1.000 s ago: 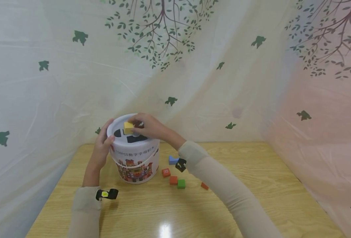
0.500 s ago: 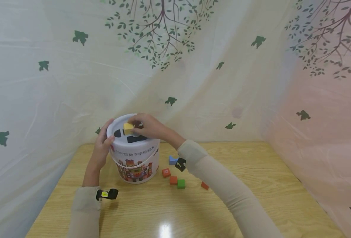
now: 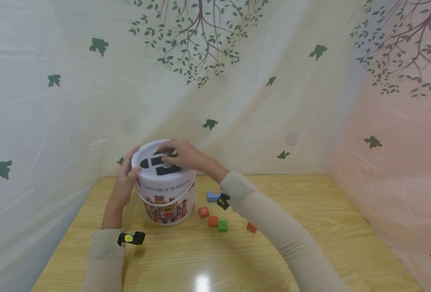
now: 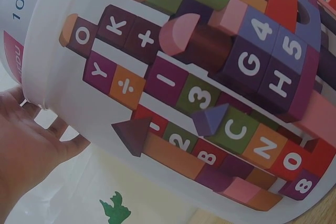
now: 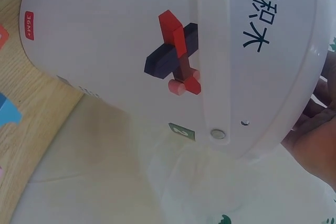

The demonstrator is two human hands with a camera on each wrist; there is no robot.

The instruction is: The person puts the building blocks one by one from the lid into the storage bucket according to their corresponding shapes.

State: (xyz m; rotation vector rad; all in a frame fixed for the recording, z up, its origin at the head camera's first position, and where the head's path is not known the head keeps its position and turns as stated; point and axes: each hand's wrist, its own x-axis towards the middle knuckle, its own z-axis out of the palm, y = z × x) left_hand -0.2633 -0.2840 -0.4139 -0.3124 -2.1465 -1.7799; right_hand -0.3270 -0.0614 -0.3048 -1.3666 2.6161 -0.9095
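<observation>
A white bucket point(image 3: 169, 190) printed with coloured letter blocks stands at the left of the table. Its lid point(image 3: 166, 177) has several dark shaped holes. My left hand point(image 3: 125, 178) grips the bucket's rim from the left, thumb at the front. In the left wrist view that hand point(image 4: 37, 145) lies against the bucket's side below the rim. Over the lid is my right hand point(image 3: 186, 155), its fingers bent loosely with a gap before the thumb and no block visible between them. In the right wrist view the right hand point(image 5: 317, 129) is partly hidden behind the lid's edge.
Right of the bucket lie a blue block point(image 3: 213, 197), a red block with a letter R point(image 3: 203, 211), another red block point(image 3: 213, 221) and a green block point(image 3: 222, 226). A further red block point(image 3: 251, 228) lies beneath the right forearm. A printed curtain point(image 3: 259, 121) hangs behind the table.
The yellow block that my right hand held over a hole in the lid is gone from view, and the dark hole there shows. My left hand and the bucket have not moved.
</observation>
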